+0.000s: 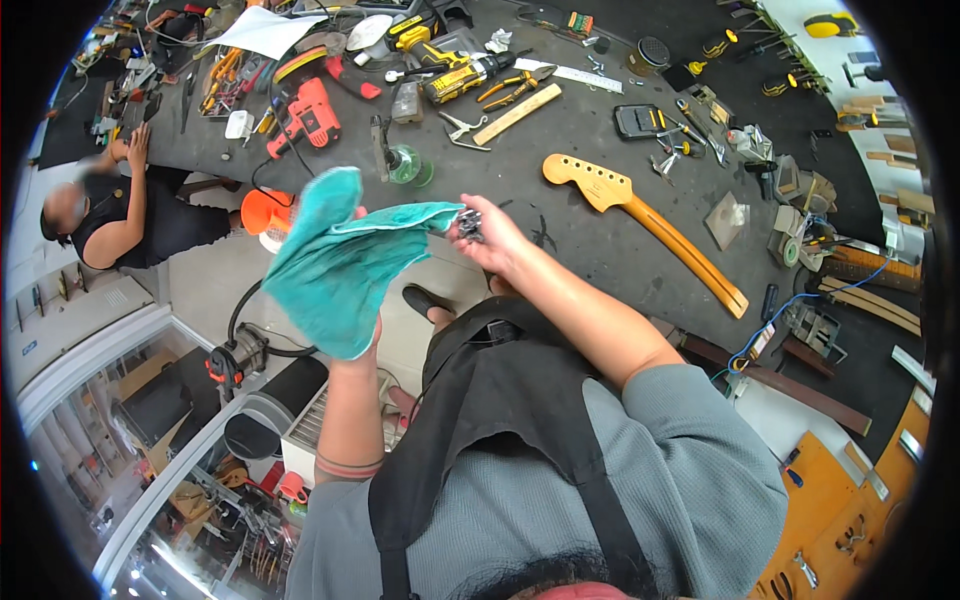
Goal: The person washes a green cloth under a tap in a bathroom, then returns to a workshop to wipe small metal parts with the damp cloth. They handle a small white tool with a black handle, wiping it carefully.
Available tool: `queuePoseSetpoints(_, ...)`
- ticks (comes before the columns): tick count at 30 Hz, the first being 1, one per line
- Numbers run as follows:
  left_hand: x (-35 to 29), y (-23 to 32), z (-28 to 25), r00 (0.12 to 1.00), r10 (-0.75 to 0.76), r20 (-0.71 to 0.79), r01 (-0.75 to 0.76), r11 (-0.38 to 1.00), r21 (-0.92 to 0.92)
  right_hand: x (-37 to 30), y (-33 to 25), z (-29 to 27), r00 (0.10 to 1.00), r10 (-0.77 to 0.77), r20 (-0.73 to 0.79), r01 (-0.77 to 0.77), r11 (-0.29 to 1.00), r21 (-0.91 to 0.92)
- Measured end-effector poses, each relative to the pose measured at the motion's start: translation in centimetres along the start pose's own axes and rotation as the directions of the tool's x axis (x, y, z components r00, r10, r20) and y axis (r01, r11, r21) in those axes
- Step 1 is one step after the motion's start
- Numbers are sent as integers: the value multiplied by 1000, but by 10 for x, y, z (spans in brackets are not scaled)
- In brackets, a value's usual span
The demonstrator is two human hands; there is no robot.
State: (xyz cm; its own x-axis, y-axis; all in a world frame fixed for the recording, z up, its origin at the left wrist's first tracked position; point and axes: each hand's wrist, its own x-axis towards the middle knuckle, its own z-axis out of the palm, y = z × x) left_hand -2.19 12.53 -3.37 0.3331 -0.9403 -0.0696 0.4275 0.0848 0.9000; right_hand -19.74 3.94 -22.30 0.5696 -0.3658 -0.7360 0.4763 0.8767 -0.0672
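Observation:
A green cloth (345,265) is spread over my left hand (362,352), which supports it from below. Most of that hand's fingers are hidden by the cloth. My right hand (492,238) is closed around a cluster of small shiny metal parts (468,224), too small to name exactly. One corner of the cloth reaches up to these parts. On the dark workbench to the right lies a wooden guitar neck (668,222), its headstock with a row of holes towards me.
The workbench (590,275) carries a yellow-black cordless drill (465,78), a red power tool (308,118), pliers (515,88), a wooden stick (517,115), a steel ruler (570,75) and a green-based glass bottle (408,165). Another person (125,215) sits at the left.

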Motion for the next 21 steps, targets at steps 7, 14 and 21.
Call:
queuePoseSetpoints(7, 10, -141, -16, 948, -258, -186, 206, 944, -258, -9, -81, -21, 969, -190, -160, 143, 952, -271)
queuePoseSetpoints(14, 39, -239, -2, 986, -82, 143, -29, 768, 640, 18, -161, -2, 939, -309, -153, 159, 783, -601)
queuePoseSetpoints(21, -4, -300, 37, 750, -152, 644, -659, -88, 747, 20, -182, 1, 934, -303, -187, 106, 739, -665)
